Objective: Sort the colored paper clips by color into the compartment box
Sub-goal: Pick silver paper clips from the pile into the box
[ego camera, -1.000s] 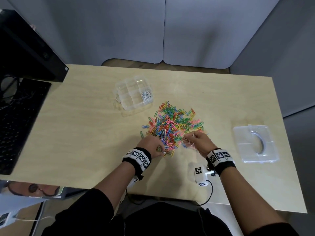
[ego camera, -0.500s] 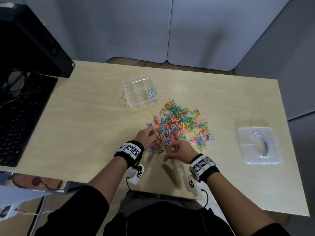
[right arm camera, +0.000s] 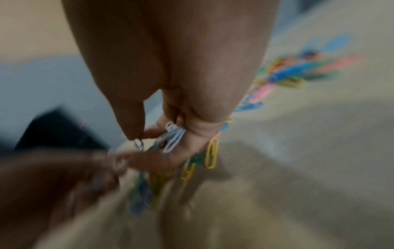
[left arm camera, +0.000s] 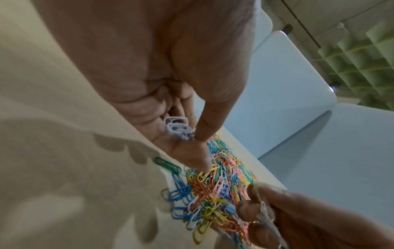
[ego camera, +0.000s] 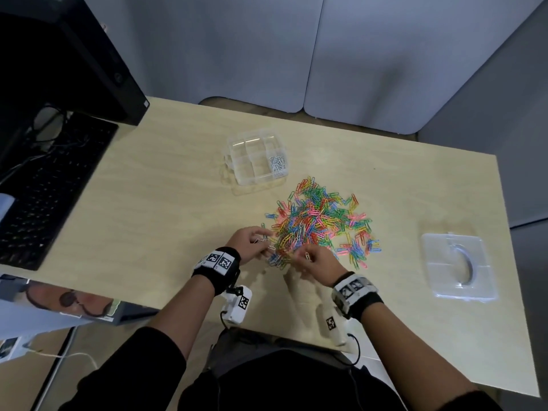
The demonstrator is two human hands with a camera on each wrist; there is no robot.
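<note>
A heap of mixed coloured paper clips (ego camera: 321, 221) lies mid-table. The clear compartment box (ego camera: 256, 157) stands beyond it, with white clips (ego camera: 277, 165) in its right near compartment. My left hand (ego camera: 252, 241) sits at the heap's near left edge and pinches a small bunch of white clips (left arm camera: 178, 128) between thumb and fingers. My right hand (ego camera: 314, 261) is at the heap's near edge, close to the left hand, and also holds white clips (right arm camera: 173, 138) in its curled fingers. The right wrist view is blurred.
The box's clear lid (ego camera: 458, 266) lies flat at the right of the table. A black keyboard (ego camera: 44, 185) and a monitor (ego camera: 68, 60) fill the left side. Bare wood lies left of the heap and along the near table edge (ego camera: 148, 304).
My right hand has slid left along the heap's near edge toward my left hand. My left hand has shifted slightly left and forward. The camera view has swung a little.
</note>
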